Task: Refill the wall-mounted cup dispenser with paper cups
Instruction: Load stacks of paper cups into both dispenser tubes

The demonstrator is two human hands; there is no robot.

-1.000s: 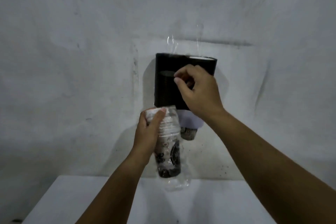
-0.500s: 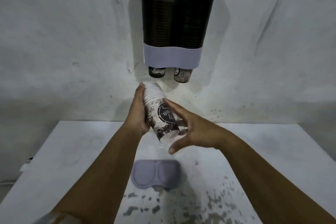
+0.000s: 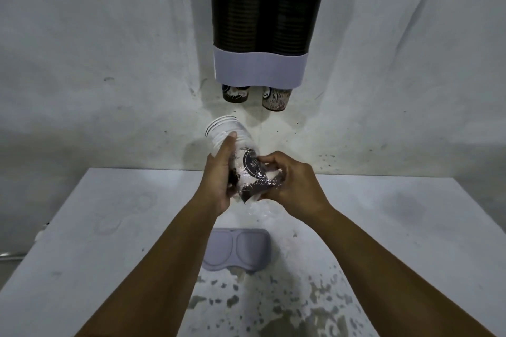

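A dark two-tube cup dispenser [image 3: 262,8] with a pale lilac base band hangs on the wall, stacked cups showing through its tinted tubes. One cup bottom [image 3: 235,94] pokes out under the left tube and another [image 3: 276,100] under the right. Below it I hold a short stack of paper cups [image 3: 238,153] in a clear plastic sleeve, tilted, white rims up. My left hand [image 3: 219,175] grips the stack's side. My right hand [image 3: 290,186] pinches the plastic sleeve at the stack's lower end.
A white table [image 3: 109,227] stands against the wall under the dispenser, with flaked paint patches near its front. The lilac dispenser lid [image 3: 236,250] lies flat on the table between my forearms.
My right hand came down from the dispenser's top to the cup stack and now pinches the sleeve's bottom. The view has tilted down, showing the table and lid.
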